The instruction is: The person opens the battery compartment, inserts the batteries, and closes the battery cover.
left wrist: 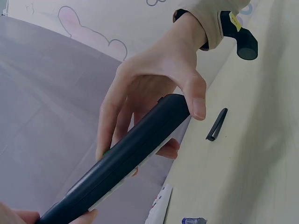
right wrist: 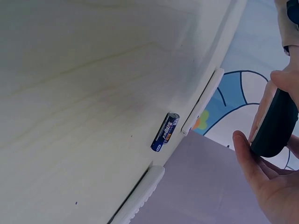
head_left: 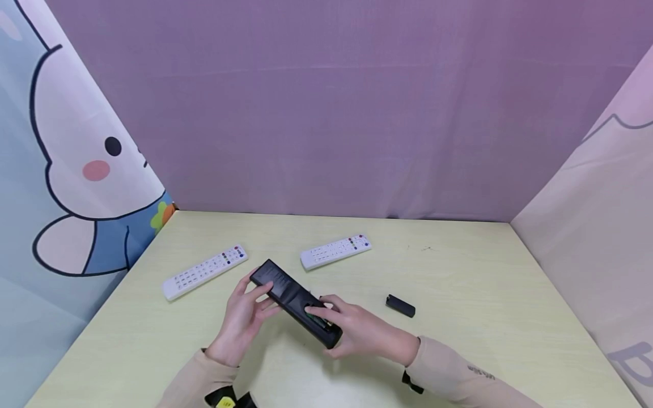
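A black remote control (head_left: pixel 293 297) is held tilted above the table, its back facing up and its battery compartment uncovered. My left hand (head_left: pixel 244 317) grips its upper end, thumb on the back. My right hand (head_left: pixel 357 328) holds the lower end, with a finger at the compartment, where something green and yellowish shows; the finger partly hides the inside. The small black battery cover (head_left: pixel 400 306) lies apart on the table, right of my right hand. In the right wrist view a blue battery (right wrist: pixel 165 132) lies on the table; part of a second may show beside it.
Two white remotes lie on the pale wooden table (head_left: pixel 474 294): one at the left (head_left: pixel 206 272), another at the back middle (head_left: pixel 335 251). A purple cloth (head_left: pixel 331 113) hangs behind the table, with printed cloths at both sides.
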Action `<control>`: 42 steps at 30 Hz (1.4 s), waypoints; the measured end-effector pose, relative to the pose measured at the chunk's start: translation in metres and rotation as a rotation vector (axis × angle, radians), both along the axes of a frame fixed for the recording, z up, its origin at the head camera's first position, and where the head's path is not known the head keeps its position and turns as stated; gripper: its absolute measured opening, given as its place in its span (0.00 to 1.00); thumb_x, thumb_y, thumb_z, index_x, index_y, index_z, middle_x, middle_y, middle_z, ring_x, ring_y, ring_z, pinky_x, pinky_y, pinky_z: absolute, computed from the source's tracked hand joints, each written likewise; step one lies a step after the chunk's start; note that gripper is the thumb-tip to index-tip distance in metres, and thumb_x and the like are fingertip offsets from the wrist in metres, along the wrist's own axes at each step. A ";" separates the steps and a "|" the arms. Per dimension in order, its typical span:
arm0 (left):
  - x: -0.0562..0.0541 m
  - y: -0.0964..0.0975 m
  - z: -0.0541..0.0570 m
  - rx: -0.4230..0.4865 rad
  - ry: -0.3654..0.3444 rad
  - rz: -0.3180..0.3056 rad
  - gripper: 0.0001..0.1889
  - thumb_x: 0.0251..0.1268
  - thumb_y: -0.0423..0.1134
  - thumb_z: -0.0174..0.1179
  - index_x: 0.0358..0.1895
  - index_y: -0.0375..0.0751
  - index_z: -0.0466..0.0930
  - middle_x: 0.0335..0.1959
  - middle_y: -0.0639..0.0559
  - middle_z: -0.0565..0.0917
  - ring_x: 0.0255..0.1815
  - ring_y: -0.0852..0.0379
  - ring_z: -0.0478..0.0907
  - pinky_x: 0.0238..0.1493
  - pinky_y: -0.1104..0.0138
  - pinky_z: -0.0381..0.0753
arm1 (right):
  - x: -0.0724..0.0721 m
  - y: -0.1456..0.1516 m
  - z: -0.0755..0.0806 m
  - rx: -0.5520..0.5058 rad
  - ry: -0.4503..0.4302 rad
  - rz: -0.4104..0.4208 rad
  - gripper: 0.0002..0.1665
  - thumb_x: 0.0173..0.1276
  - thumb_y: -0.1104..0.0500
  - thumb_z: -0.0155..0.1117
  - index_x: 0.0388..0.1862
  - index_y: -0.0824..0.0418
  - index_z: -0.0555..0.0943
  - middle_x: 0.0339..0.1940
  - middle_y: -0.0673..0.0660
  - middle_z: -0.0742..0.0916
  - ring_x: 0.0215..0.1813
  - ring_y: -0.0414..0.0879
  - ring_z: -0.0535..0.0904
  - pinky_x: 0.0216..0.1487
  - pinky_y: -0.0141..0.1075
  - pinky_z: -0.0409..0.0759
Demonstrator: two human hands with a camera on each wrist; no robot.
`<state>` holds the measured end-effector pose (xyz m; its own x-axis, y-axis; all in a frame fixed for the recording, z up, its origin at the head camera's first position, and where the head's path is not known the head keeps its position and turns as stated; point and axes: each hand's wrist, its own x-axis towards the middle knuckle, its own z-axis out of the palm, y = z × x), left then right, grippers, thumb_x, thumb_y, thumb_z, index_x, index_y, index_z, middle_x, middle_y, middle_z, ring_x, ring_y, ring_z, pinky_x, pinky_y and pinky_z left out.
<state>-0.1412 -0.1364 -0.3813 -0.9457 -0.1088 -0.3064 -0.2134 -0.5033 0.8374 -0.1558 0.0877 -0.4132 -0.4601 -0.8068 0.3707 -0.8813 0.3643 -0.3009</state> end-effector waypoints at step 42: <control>0.000 -0.001 0.000 0.000 -0.014 0.003 0.25 0.61 0.26 0.46 0.61 0.45 0.54 0.39 0.47 0.74 0.34 0.52 0.80 0.42 0.61 0.80 | 0.003 0.007 -0.005 -0.015 0.124 -0.007 0.45 0.45 0.45 0.71 0.62 0.54 0.66 0.56 0.60 0.71 0.44 0.46 0.77 0.39 0.27 0.78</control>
